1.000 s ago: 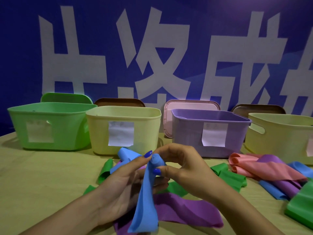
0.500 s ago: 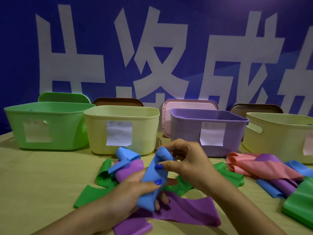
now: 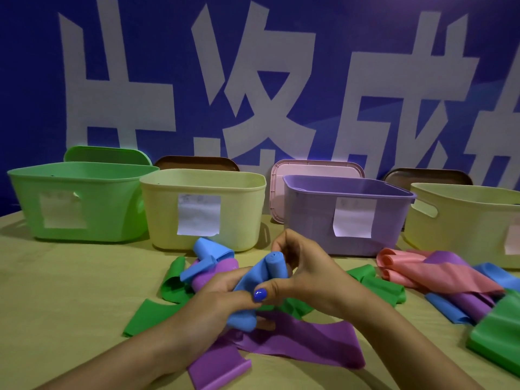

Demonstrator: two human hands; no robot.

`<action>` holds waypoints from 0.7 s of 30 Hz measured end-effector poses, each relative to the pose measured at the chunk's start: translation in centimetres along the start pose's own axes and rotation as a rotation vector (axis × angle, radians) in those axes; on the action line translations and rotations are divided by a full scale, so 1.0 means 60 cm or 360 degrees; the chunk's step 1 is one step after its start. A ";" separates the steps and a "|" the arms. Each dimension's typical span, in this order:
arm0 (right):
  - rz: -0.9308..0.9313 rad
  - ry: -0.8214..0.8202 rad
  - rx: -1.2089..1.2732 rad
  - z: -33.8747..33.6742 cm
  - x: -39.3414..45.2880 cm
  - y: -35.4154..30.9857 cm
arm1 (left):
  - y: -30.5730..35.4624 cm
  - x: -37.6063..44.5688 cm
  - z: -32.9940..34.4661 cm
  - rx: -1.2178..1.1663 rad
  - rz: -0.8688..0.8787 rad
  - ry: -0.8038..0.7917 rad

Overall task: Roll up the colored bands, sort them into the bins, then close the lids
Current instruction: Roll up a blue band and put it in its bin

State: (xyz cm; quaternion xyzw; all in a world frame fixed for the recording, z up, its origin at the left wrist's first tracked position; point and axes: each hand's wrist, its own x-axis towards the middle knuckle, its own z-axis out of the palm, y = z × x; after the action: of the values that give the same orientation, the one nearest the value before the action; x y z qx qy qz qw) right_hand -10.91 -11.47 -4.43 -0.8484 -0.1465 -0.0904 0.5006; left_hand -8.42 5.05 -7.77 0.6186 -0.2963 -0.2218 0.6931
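You're early in the task: your right hand [image 3: 304, 274] pinches the rolled end of the soft blue elastic band [image 3: 263, 280], and your left hand [image 3: 225, 299] grips its loose tail, thumb pressed on top, so both grips hold the band, roll only partly wound, just in front of the pale yellow plastic bin [image 3: 202, 209]. Nothing visible inside that bin, the green bin [image 3: 81, 201] to its left or the purple bin [image 3: 346, 215] to its right; insides mostly hidden. Lids [image 3: 318, 170] stand propped behind, none closed. Loose bands are left: a purple flat band [image 3: 309, 344] on the counter [image 3: 70, 305] under your hands, green ones nearby, a mixed pile [image 3: 439, 271] far right.
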 end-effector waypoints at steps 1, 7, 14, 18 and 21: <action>0.0027 -0.0044 0.0022 -0.001 0.000 0.001 | -0.002 0.001 -0.001 0.0060 0.0014 0.0012; 0.0205 -0.0318 0.0128 -0.007 -0.006 0.000 | -0.005 0.000 -0.001 0.0223 0.0064 0.0001; 0.0211 -0.0195 0.0118 -0.004 -0.003 -0.008 | -0.004 0.000 0.000 -0.0028 0.0029 -0.0024; 0.0191 -0.0188 0.0166 -0.014 -0.003 -0.012 | -0.002 0.001 0.004 -0.0212 -0.0003 0.0084; 0.0179 -0.0175 0.0272 -0.019 -0.003 -0.009 | -0.001 0.001 0.004 -0.0272 -0.0017 0.0148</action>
State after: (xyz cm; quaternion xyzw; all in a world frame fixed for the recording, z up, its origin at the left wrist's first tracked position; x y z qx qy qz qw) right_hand -11.25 -12.23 -3.48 -0.8132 -0.1330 -0.0027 0.5665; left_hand -8.56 4.81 -7.83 0.5685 -0.2404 -0.2210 0.7551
